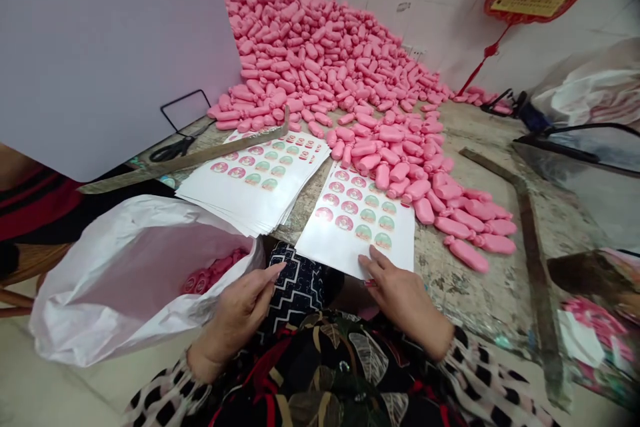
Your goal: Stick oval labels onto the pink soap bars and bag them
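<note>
My left hand (245, 304) is in front of my lap, beside the white sack (100, 280); its thumb and fingers are pressed together, and anything between them is too small to make out. My right hand (403, 297) has its fingers stretched over the lower edge of a sticker sheet (315, 240). A small pink spot shows by one fingertip, unclear what it is. This sheet carries pink and green round stickers. Small pink plastic bottles (397, 154) lie over its far end. Left of it lies a stack of similar sheets (215, 195).
A large heap of pink bottles (320, 47) rises against the wall. A wooden strip (190, 160) lies across the stack, near black scissors (173, 147). Another strip (533, 240) edges the table's right side. A pale panel (115, 47) blocks the left. Pink pieces (213, 272) lie inside the sack.
</note>
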A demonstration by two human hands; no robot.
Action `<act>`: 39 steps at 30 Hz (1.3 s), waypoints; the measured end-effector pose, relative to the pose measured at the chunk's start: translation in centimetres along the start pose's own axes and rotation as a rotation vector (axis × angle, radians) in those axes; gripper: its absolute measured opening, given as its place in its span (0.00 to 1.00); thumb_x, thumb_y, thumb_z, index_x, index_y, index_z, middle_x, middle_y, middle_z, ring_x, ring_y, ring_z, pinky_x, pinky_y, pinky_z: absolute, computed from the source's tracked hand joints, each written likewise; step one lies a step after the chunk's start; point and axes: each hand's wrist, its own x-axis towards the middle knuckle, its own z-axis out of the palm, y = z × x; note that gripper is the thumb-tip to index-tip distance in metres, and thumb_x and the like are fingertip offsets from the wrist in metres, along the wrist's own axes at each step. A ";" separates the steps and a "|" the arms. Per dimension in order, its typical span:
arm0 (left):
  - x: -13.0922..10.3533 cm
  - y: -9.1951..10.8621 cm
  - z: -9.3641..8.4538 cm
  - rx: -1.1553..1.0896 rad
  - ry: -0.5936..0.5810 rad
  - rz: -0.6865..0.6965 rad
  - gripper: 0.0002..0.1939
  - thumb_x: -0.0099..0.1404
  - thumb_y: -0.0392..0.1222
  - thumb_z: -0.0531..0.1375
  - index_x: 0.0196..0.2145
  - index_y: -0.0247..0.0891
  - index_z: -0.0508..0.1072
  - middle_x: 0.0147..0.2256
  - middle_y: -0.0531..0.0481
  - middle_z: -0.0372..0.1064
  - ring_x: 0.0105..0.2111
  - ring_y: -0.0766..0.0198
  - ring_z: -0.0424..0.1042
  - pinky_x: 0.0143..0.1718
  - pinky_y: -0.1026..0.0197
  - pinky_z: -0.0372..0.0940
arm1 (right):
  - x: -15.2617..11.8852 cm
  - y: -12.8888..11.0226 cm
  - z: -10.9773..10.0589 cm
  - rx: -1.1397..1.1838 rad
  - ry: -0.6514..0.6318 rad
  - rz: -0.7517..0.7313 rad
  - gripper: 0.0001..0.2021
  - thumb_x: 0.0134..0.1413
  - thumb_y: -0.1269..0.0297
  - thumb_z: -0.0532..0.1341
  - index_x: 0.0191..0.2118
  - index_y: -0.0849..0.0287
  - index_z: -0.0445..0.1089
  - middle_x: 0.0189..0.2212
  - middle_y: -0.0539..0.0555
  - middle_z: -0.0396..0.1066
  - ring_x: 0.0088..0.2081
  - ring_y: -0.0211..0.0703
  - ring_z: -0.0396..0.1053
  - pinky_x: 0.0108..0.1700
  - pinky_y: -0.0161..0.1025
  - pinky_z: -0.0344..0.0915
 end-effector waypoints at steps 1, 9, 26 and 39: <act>-0.3 -0.3 -0.1 0.001 0.008 -0.035 0.19 0.65 0.36 0.52 0.54 0.42 0.63 0.44 0.49 0.72 0.42 0.64 0.72 0.45 0.62 0.66 | 0.1 0.4 -0.2 0.015 -0.011 -0.014 0.22 0.57 0.64 0.51 0.58 0.51 0.57 0.61 0.59 0.53 0.40 0.47 0.72 0.38 0.42 0.68; -0.6 0.2 0.4 -0.038 0.041 -0.112 0.18 0.64 0.36 0.53 0.52 0.41 0.65 0.43 0.49 0.73 0.41 0.63 0.72 0.44 0.63 0.66 | 0.7 2.0 -1.1 0.084 -0.073 -0.060 0.21 0.55 0.64 0.54 0.56 0.46 0.60 0.60 0.55 0.55 0.43 0.47 0.71 0.39 0.43 0.68; 0.4 0.2 0.7 -0.034 0.027 -0.125 0.16 0.65 0.37 0.51 0.50 0.40 0.68 0.36 0.49 0.74 0.34 0.65 0.74 0.38 0.63 0.68 | 0.4 2.1 0.7 0.108 -0.021 -0.096 0.22 0.59 0.62 0.50 0.59 0.51 0.57 0.62 0.57 0.50 0.48 0.48 0.68 0.42 0.43 0.69; 1.3 -0.1 0.9 -0.095 0.003 -0.155 0.16 0.65 0.38 0.51 0.49 0.41 0.69 0.39 0.48 0.74 0.37 0.64 0.73 0.41 0.62 0.67 | 1.0 2.9 -0.3 0.099 0.023 -0.124 0.15 0.61 0.68 0.46 0.46 0.56 0.66 0.46 0.54 0.69 0.39 0.43 0.71 0.36 0.37 0.65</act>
